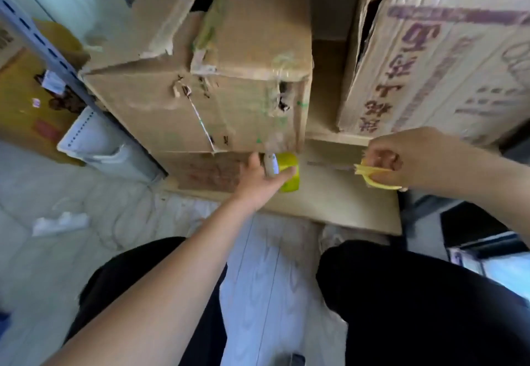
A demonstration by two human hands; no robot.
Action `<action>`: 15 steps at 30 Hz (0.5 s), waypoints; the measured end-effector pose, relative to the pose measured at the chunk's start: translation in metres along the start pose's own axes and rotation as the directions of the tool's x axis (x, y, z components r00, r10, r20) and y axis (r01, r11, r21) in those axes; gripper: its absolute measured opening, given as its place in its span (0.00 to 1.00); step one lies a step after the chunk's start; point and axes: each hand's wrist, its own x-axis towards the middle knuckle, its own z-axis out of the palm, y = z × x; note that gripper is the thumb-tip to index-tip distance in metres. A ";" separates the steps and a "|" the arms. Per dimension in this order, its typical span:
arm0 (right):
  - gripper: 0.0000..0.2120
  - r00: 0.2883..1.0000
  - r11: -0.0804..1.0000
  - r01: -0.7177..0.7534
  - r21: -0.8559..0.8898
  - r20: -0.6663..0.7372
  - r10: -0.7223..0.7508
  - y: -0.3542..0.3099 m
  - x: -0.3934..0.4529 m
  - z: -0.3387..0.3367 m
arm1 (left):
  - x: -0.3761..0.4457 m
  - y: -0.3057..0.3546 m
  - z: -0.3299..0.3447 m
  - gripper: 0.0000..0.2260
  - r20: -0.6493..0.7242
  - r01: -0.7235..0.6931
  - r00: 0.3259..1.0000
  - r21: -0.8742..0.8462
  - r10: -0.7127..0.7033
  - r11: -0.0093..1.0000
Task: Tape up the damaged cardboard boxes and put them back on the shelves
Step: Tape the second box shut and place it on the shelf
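A worn brown cardboard box (200, 107) with torn corners and old tape strips stands in front of me on a flat cardboard sheet (338, 202). At its lower right corner my left hand (259, 180) grips a yellow-green roll of tape (289, 172). My right hand (401, 159) is closed on scissors with yellow handles (372, 176), their blades pointing left toward the roll. A second box (436, 58) with purple print and a split left edge stands at the upper right.
A grey metal shelf upright (57, 58) runs down the left, with a yellow box (25, 101) behind it. White scraps (60, 223) and a thin cord lie on the pale floor. My dark-trousered knees (401, 294) fill the bottom.
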 end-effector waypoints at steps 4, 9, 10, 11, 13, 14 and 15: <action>0.10 0.999 0.999 -0.016 0.048 -0.036 0.018 0.014 0.009 0.067 | 0.014 -0.013 0.020 0.31 -0.013 -0.089 0.996 -0.240 0.088 0.967; 0.13 0.990 0.982 -0.110 0.150 -0.067 0.121 0.012 0.026 0.080 | 0.015 -0.017 0.026 0.18 -0.120 -0.208 0.978 -0.469 0.171 0.858; 0.12 0.988 0.979 -0.122 0.166 -0.074 0.135 0.012 0.029 0.078 | 0.014 -0.016 0.025 0.13 -0.105 -0.217 0.976 -0.499 0.190 0.839; 0.11 0.986 0.977 -0.132 0.167 -0.079 0.146 0.013 0.032 0.075 | 0.014 -0.016 0.025 0.09 -0.091 -0.228 0.973 -0.500 0.211 0.836; 0.11 0.983 0.976 -0.141 0.164 -0.091 0.157 0.012 0.037 0.071 | 0.015 -0.015 0.026 0.06 -0.085 -0.251 0.967 -0.464 0.239 0.850; 0.12 0.983 0.974 -0.139 0.179 -0.091 0.158 0.011 0.040 0.070 | 0.015 -0.016 0.026 0.05 -0.088 -0.261 0.965 -0.449 0.248 0.855; 0.12 0.984 0.969 -0.139 0.206 -0.083 0.159 0.009 0.043 0.068 | 0.016 -0.017 0.025 0.05 -0.085 -0.264 0.964 -0.443 0.253 0.857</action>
